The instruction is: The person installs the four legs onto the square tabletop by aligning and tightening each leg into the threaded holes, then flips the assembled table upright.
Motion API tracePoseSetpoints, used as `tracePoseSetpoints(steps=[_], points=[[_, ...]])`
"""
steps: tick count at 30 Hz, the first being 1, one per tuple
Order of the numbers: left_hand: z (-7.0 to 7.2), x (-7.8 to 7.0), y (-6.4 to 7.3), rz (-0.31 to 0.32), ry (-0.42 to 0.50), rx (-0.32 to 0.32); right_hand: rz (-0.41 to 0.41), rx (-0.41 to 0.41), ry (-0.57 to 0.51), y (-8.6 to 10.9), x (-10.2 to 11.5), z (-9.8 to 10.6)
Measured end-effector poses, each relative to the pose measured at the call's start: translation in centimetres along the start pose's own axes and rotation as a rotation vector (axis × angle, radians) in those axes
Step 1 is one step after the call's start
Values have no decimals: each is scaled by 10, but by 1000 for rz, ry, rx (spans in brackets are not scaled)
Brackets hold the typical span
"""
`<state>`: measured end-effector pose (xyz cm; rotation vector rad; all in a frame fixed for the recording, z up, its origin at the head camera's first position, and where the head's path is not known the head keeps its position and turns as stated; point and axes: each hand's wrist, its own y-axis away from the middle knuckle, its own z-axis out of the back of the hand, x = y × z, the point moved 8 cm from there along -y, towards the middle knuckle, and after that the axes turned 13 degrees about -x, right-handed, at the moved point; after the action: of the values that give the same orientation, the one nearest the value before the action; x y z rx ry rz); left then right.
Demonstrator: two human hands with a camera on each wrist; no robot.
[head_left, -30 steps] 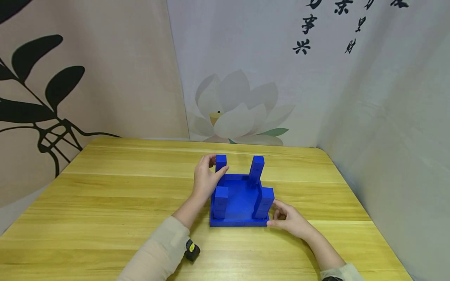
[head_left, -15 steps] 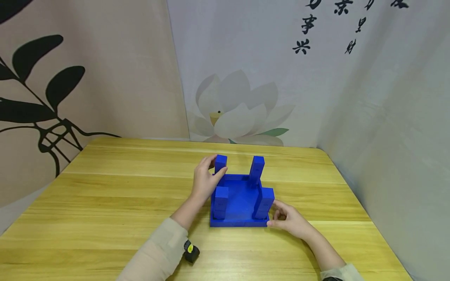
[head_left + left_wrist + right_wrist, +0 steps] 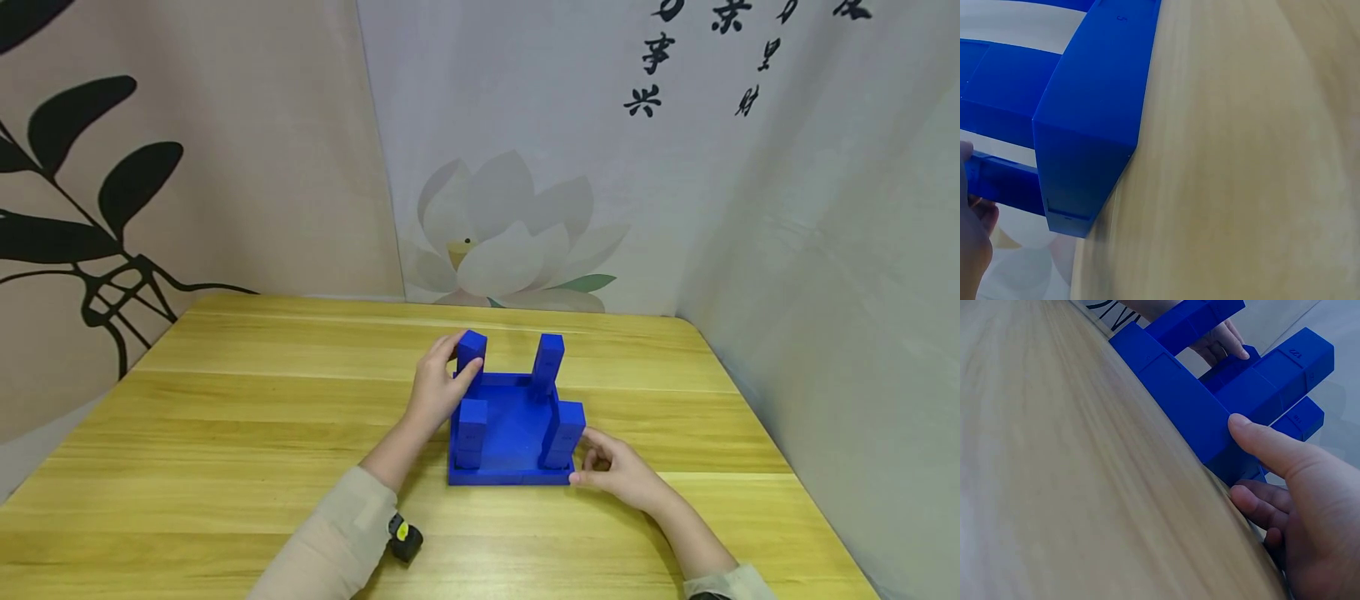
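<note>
A square blue base [image 3: 516, 429] with a raised rim lies on the table, with blocky blue posts standing at its corners like a small upturned table. My left hand [image 3: 437, 382] pinches the far left post [image 3: 471, 346] near its top, thumb on the near side and fingers behind. That post's top face sits turned at an angle to the base. At the near right corner, my right hand [image 3: 621, 473] grips the base's edge; in the right wrist view its thumb [image 3: 1266, 440] presses the corner and the other fingers curl beside it. The left wrist view shows only part of the left hand [image 3: 974, 234].
The other posts stand at the far right [image 3: 548, 362], near right [image 3: 564, 433] and near left [image 3: 471, 432] corners. A wooden table [image 3: 262, 433] lies under everything. Printed curtains [image 3: 525, 100] hang behind it and along the right. A black wrist camera [image 3: 406, 542] sits at the left cuff.
The far left post has turned about its upright axis between my left fingers, its top going from square-on to angled. My left forearm has shifted slightly left; the base and right hand stay put.
</note>
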<state>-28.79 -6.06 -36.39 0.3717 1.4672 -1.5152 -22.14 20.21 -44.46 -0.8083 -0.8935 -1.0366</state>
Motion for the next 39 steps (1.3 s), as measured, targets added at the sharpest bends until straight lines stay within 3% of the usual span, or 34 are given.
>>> tracePoseSetpoints(steps=[8, 14, 24, 34, 39], points=[[3, 2, -2, 83, -48, -50, -9, 2, 4, 0, -1, 0], [3, -1, 0, 105, -43, -94, -14, -1, -9, 1, -1, 0], [4, -3, 1, 69, -6, -125, 3, 1, 9, 0, -2, 0], [4, -2, 1, 20, -5, -110, 4, 5, 4, 0, -1, 0], [4, -1, 1, 26, 2, -83, -9, 4, -6, 0, -1, -1]])
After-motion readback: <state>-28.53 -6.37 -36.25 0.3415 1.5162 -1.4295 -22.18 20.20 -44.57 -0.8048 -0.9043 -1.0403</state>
